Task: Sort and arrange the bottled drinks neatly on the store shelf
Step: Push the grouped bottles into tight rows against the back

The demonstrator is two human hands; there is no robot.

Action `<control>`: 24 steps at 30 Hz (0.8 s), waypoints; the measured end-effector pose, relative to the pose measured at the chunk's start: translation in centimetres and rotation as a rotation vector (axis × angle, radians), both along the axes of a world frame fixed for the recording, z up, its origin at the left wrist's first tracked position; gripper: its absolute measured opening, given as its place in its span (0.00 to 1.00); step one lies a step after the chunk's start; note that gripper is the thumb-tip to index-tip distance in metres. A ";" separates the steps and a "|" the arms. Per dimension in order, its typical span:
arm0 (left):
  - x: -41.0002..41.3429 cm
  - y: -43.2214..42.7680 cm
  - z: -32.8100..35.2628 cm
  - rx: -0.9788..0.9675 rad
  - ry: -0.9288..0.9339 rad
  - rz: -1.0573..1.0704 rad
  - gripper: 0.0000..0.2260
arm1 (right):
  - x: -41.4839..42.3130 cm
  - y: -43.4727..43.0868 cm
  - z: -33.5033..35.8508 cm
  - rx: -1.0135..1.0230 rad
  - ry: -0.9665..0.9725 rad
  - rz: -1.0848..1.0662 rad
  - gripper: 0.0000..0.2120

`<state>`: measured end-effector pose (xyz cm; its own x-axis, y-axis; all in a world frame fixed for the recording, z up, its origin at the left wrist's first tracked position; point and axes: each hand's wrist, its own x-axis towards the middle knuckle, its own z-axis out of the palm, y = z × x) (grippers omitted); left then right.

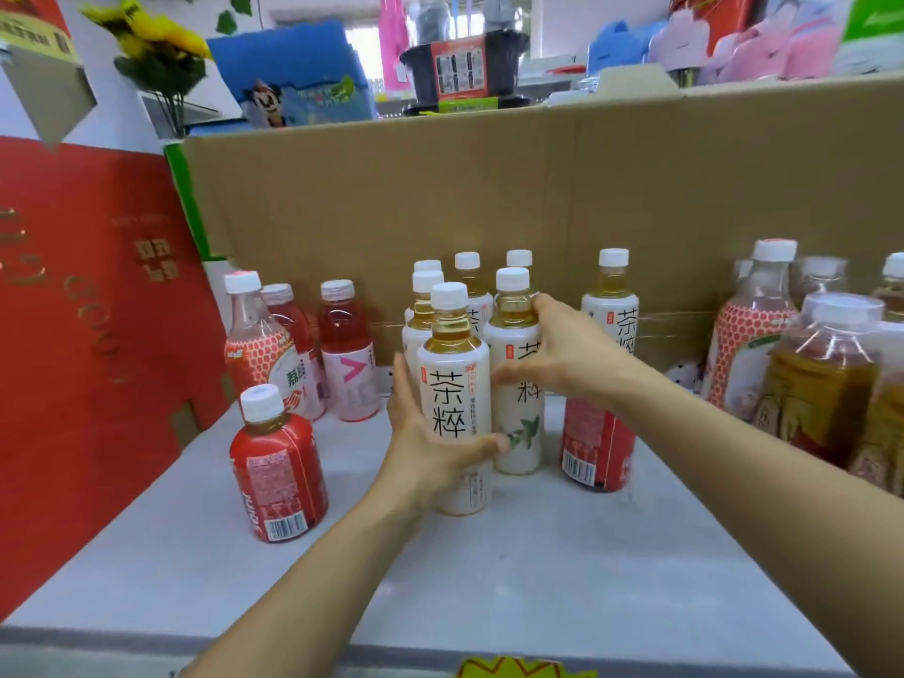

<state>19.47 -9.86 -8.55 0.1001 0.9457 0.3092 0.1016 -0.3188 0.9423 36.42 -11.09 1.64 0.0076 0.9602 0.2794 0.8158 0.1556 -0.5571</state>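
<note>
Red juice bottles [279, 474] are standing either side. My left hand [430, 450] is gripping the front tea bottle [455, 379], my right hand [562, 357] the neighbouring tea bottle [519, 433].

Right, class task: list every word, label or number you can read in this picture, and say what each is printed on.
"茶粹": front tea bottle, in the left hand.
"茶粹", partly covered: second tea bottle, in the right hand.
"JUICE": left red bottle, along its side.
Too blurred: gold print on the red box; digits under that bottle's barcode.
</note>
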 end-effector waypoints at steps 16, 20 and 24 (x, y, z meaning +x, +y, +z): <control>2.3 1.1 0.5 0.027 -0.006 0.081 0.68 | 7.2 -2.2 2.2 -0.271 -0.410 -0.074 0.04; 2.1 0.8 0.6 -0.013 0.004 0.062 0.70 | 8.3 -1.2 3.2 -0.342 -0.374 -0.100 0.14; 0.6 0.5 1.2 -0.002 0.053 -0.018 0.71 | 9.5 1.0 4.3 -0.201 -0.118 -0.287 0.39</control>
<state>20.12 -9.38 -7.35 0.1337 0.9442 0.3012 0.1451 -0.3193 0.9365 45.91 -10.13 5.99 0.2640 0.9593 0.1004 0.8707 -0.1922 -0.4527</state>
